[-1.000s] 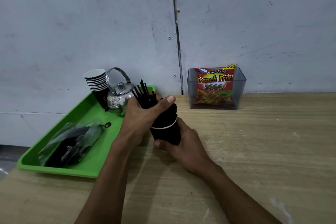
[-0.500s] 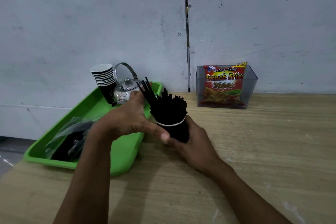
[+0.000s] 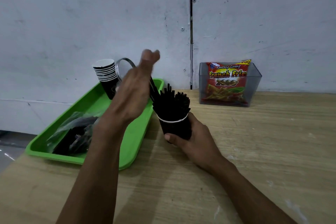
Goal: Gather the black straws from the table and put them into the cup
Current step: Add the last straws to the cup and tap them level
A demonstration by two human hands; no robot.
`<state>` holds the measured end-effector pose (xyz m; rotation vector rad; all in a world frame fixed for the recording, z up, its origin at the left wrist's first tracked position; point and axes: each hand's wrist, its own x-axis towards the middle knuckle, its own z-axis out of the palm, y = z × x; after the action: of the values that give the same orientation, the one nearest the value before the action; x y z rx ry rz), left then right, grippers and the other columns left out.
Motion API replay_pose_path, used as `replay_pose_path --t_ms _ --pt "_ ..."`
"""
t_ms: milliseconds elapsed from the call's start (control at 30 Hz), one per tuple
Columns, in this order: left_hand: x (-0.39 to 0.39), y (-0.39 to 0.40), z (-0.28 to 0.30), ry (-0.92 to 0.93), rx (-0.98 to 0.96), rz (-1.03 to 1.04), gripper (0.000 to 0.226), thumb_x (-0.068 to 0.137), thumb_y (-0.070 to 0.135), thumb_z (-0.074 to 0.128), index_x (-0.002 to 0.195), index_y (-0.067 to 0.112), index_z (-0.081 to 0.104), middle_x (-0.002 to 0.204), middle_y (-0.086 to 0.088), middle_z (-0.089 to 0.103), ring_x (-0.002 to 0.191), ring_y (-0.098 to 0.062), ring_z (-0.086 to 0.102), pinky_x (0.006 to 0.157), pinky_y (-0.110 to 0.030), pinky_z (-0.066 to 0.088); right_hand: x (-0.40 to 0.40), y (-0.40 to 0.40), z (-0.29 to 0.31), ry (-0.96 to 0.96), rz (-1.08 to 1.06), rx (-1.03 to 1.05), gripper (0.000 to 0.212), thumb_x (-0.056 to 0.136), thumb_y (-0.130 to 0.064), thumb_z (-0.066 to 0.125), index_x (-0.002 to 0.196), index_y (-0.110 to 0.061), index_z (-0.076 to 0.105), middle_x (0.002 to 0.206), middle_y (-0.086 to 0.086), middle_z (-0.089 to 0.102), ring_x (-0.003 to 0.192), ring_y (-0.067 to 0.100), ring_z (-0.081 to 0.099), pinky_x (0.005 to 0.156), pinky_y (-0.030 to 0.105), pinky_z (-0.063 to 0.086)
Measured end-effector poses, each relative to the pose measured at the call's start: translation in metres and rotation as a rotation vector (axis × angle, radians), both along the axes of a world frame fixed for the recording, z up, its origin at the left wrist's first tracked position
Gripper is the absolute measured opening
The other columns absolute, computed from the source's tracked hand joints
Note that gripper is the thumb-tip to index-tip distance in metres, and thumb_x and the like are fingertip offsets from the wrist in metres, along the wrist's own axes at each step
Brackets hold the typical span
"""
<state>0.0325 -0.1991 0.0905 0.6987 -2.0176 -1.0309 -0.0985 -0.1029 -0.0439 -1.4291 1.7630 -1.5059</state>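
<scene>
A black paper cup (image 3: pixel 174 127) with a white rim stands on the wooden table beside the tray's right edge. My right hand (image 3: pixel 197 141) is wrapped around its lower part. A thick bundle of black straws (image 3: pixel 171 104) fills the cup and sticks up out of it. A few straws (image 3: pixel 153 90) lean out to the left. My left hand (image 3: pixel 134 92) is raised just left of the bundle, blurred, fingers stretched upward, with nothing in it that I can see. Its palm faces the leaning straws.
A green tray (image 3: pixel 131 144) lies to the left, holding a stack of black paper cups (image 3: pixel 106 76), a metal kettle (image 3: pixel 122 63) partly hidden by my left hand, and a plastic bag of dark items (image 3: pixel 76 132). A clear box with a snack packet (image 3: pixel 229 83) stands against the wall.
My left hand has let go of the cup's side and lifted up beside the straws. The right hand still holds the cup in about the same spot.
</scene>
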Motion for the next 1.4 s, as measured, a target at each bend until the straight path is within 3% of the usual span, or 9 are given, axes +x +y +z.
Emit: replay_pose_path --t_ms 167,300,433,667,867,933,1067,1167,1400 --pt "-0.01 0.005 -0.014 -0.39 0.07 -0.068 0.087 0.076 0.086 0.017 0.132 0.03 0.054 0.149 0.005 0.045 0.13 -0.005 0.04 0.115 -0.035 0.024 0.0 0.001 0.0 -0.019 0.011 -0.012 0.056 0.07 -0.047 0.08 0.12 -0.035 0.056 0.106 -0.021 0.071 0.099 -0.007 0.064 0.082 0.026 0.054" --pt "-0.005 0.001 -0.023 -0.488 -0.017 -0.152 0.053 0.099 0.051 0.034 0.15 0.039 0.026 0.156 0.024 0.016 0.133 0.019 0.004 0.099 0.001 0.0 0.0 0.001 0.001 -0.021 0.028 -0.015 0.057 0.072 -0.047 0.08 0.122 -0.036 0.054 0.107 -0.021 0.07 0.099 -0.006 0.064 0.083 0.028 0.055" --pt "-0.002 -0.003 -0.018 -0.442 0.042 -0.193 0.061 0.097 0.037 0.049 0.153 0.029 0.025 0.159 0.011 0.022 0.144 0.003 0.015 0.118 -0.023 0.014 0.0 0.0 0.001 -0.018 0.02 -0.012 0.061 0.07 -0.052 0.078 0.123 -0.037 0.054 0.108 -0.021 0.07 0.099 -0.007 0.064 0.082 0.026 0.054" --pt "-0.005 0.005 -0.002 -0.052 -0.115 0.063 0.045 0.099 0.043 0.039 0.139 0.028 0.051 0.143 0.013 0.051 0.126 0.012 0.042 0.107 -0.008 0.028 0.0 -0.001 -0.001 0.001 -0.007 0.0 0.062 0.068 -0.053 0.079 0.122 -0.034 0.055 0.107 -0.02 0.07 0.099 -0.007 0.062 0.081 0.023 0.052" --pt "-0.026 0.009 -0.027 -0.472 -0.244 0.138 0.038 0.104 0.032 0.035 0.127 0.01 0.056 0.126 -0.013 0.059 0.118 -0.019 0.049 0.089 -0.023 0.033 0.001 0.001 0.0 -0.011 0.002 0.004 0.061 0.067 -0.055 0.077 0.12 -0.034 0.055 0.105 -0.017 0.072 0.097 -0.003 0.065 0.082 0.035 0.056" --pt "-0.026 0.007 -0.031 -0.474 -0.179 0.073 0.036 0.104 0.032 0.035 0.117 0.008 0.059 0.117 -0.013 0.061 0.115 -0.024 0.052 0.082 -0.023 0.031 0.001 0.001 0.001 -0.014 0.004 0.005 0.062 0.067 -0.055 0.077 0.12 -0.033 0.055 0.104 -0.017 0.072 0.096 -0.003 0.065 0.082 0.036 0.056" --pt "-0.022 0.002 -0.028 -0.404 -0.114 0.067 0.051 0.1 0.05 0.031 0.142 0.024 0.046 0.147 0.001 0.047 0.137 -0.012 0.037 0.11 -0.023 0.027 0.0 0.001 0.003 0.003 -0.001 0.017 0.061 0.069 -0.052 0.078 0.122 -0.033 0.055 0.107 -0.016 0.071 0.098 -0.002 0.064 0.083 0.036 0.056" --pt "-0.025 0.004 -0.027 -0.247 -0.179 0.107 0.042 0.101 0.045 0.033 0.134 0.027 0.053 0.121 0.004 0.06 0.104 0.005 0.047 0.084 -0.001 0.031 0.0 0.002 0.005 0.014 -0.011 0.026 0.06 0.07 -0.049 0.079 0.122 -0.032 0.055 0.107 -0.013 0.071 0.099 0.002 0.065 0.084 0.039 0.055" --pt "-0.033 0.011 -0.026 -0.306 -0.263 0.097 0.033 0.102 0.026 0.04 0.112 0.006 0.064 0.108 -0.015 0.068 0.098 -0.019 0.057 0.082 -0.031 0.037 0.001 0.003 0.005 0.021 -0.009 0.04 0.057 0.072 -0.047 0.08 0.121 -0.031 0.055 0.107 -0.013 0.071 0.097 0.003 0.065 0.083 0.04 0.055"
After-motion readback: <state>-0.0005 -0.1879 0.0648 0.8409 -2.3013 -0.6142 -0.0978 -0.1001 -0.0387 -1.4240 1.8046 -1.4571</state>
